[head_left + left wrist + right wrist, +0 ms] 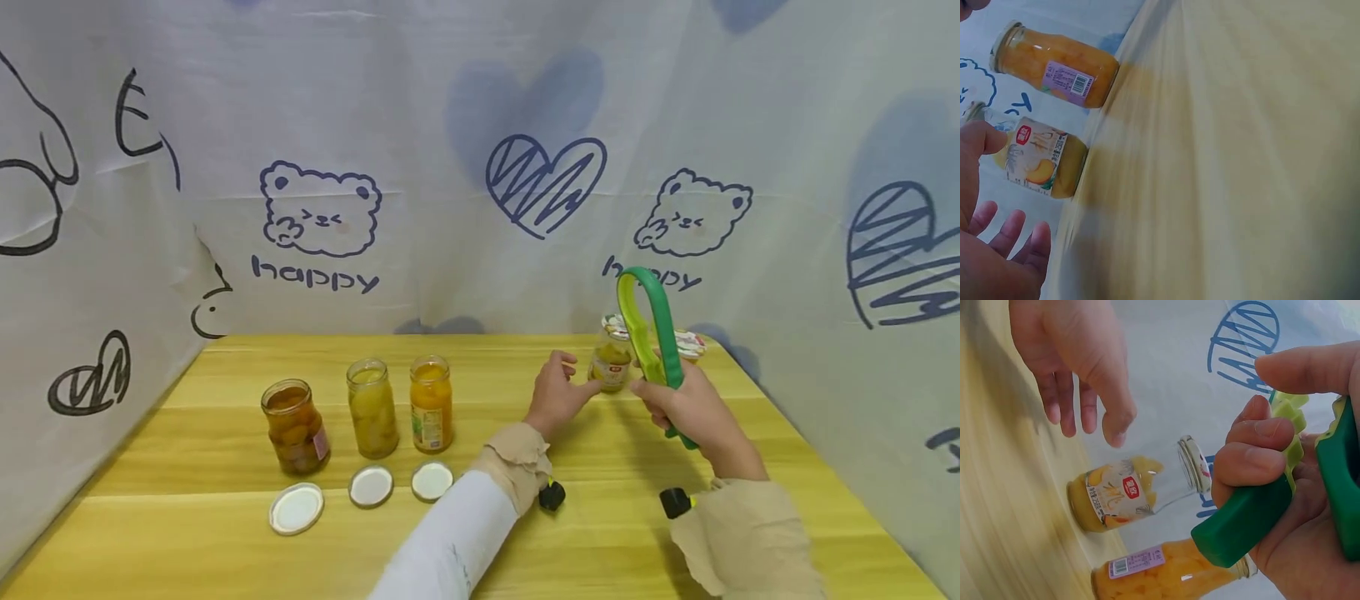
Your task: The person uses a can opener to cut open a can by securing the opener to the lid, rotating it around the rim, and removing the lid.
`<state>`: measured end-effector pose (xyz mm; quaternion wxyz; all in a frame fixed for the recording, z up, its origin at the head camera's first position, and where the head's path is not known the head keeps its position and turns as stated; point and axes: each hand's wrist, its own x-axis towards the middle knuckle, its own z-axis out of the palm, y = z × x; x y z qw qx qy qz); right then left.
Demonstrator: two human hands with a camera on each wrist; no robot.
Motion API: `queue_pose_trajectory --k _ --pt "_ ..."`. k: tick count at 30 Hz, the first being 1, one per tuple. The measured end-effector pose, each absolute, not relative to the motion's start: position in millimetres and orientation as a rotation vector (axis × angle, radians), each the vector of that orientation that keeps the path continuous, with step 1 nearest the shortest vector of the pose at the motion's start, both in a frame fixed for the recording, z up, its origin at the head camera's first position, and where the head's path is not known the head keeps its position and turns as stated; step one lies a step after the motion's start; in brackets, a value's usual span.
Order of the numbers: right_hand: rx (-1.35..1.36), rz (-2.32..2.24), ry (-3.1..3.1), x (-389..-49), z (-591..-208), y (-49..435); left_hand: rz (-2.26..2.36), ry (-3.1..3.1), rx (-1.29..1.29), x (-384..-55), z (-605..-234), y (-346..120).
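Note:
My right hand (693, 408) grips a green jar opener (662, 321) with a toothed yellow-green inner edge, its loop end raised. Just left of it stands a lidded jar of yellow fruit (609, 371), its label facing me. My left hand (557, 396) reaches beside this jar, fingers spread and holding nothing; the right wrist view shows a gap between thumb and glass. Behind the right hand, a second lidded jar, of orange fruit (1063, 65), is mostly hidden in the head view, where only its patterned lid (690, 343) shows.
Three uncovered jars stand on the left: one of dark fruit (295, 429), one of pale green fruit (372, 412) and one of orange fruit (431, 400). Before them lie three lids, including a white one (297, 508). A printed cloth (435, 233) hangs behind the wooden table (187, 533).

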<state>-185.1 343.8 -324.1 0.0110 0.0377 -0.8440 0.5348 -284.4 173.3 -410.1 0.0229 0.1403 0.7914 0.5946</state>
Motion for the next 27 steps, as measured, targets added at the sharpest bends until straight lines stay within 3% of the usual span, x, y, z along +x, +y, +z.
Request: queue_pose_trajectory --k 27 --pt "0.035 1.723 -2.599 -181.9 -322.2 362.1 1.935 2.45 0.37 -323.6 -399.2 236.8"
